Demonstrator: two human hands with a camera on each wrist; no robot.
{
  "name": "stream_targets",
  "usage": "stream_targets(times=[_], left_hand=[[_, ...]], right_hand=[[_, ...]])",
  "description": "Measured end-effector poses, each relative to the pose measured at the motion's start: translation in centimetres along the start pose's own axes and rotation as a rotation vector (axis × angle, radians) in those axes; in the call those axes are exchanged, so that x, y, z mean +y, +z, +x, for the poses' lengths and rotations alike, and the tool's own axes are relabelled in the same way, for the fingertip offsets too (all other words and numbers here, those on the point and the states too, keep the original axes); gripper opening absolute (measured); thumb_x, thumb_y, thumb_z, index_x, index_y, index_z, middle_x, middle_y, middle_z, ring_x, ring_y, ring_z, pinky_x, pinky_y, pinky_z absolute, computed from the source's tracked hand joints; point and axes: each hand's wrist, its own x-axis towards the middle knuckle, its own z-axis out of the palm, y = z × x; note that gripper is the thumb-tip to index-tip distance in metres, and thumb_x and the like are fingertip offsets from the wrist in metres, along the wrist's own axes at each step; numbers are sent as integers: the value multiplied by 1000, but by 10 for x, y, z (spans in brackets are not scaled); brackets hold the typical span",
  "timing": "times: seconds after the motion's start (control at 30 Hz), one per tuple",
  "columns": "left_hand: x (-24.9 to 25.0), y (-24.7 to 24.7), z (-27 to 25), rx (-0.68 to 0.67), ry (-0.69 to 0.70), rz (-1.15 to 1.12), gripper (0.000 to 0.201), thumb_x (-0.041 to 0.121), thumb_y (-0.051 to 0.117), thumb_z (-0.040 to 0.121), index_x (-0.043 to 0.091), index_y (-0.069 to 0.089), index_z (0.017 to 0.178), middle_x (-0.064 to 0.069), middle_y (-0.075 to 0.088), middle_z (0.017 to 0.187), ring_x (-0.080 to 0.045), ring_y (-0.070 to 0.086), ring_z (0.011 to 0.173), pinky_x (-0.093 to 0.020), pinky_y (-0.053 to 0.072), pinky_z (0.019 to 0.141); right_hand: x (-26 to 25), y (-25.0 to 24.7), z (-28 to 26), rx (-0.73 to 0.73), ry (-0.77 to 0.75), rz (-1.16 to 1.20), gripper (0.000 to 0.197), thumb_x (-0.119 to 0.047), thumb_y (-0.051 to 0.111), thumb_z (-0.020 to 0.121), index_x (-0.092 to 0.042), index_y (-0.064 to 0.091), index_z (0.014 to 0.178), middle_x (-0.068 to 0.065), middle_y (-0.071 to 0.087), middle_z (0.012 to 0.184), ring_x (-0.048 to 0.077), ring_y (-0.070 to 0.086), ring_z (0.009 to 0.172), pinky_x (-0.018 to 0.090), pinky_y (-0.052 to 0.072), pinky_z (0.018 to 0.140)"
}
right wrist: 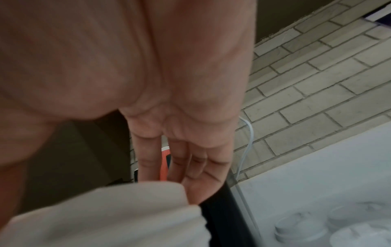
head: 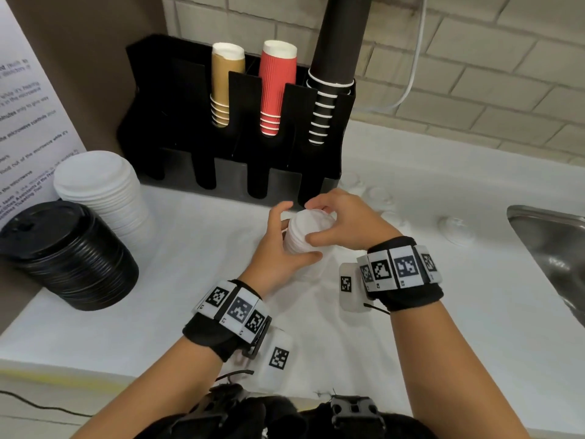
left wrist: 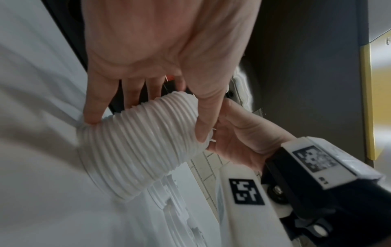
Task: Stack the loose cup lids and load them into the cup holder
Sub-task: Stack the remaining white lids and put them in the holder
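A stack of small white cup lids [head: 304, 242] stands on the white counter in front of the black cup holder [head: 177, 99]. My left hand [head: 296, 231] grips the stack's side, thumb toward me and fingers behind; the left wrist view shows its ribbed side [left wrist: 137, 158] between my thumb and fingers [left wrist: 93, 115]. My right hand [head: 316, 221] curls over the top of the stack, thumb and fingertips pinching its upper rim. In the right wrist view the fingers [right wrist: 196, 180] reach over the top lid [right wrist: 105, 208]. Loose small white lids [head: 456, 231] lie on the counter to the right.
The holder's back row has brown cups [head: 223, 87], red cups [head: 273, 90] and a tall black cup column [head: 335, 68]. A tall stack of large white lids [head: 101, 191] and one of black lids [head: 66, 255] stand at the left. A steel sink [head: 554, 248] opens at the right.
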Motion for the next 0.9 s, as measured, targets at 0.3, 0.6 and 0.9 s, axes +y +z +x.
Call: stream_targets(times=[0.3, 0.6, 0.9], left_hand=[[6, 1, -6, -3, 56, 96, 48, 6, 77, 79, 22, 49, 115, 5, 51, 128, -17, 47, 118, -34, 43, 99], [5, 3, -2, 18, 88, 172, 47, 7, 78, 77, 20, 51, 113, -3, 49, 132, -19, 45, 123, -26, 38, 102], [8, -2, 6, -28, 61, 187, 45, 12, 82, 74, 25, 52, 105, -2, 50, 128, -16, 47, 118, -20, 40, 93]], right_hand=[[52, -17, 13, 110, 294, 77, 30, -23, 54, 95, -12, 61, 122, 5, 61, 125, 21, 55, 116, 23, 38, 91], [64, 2, 38, -380, 356, -454, 78, -21, 76, 76, -37, 37, 142, 7, 51, 126, 33, 27, 132, 42, 41, 95], [68, 7, 50, -381, 328, -511, 66, -24, 75, 74, -42, 43, 128, 9, 51, 114, 32, 34, 122, 38, 38, 76]])
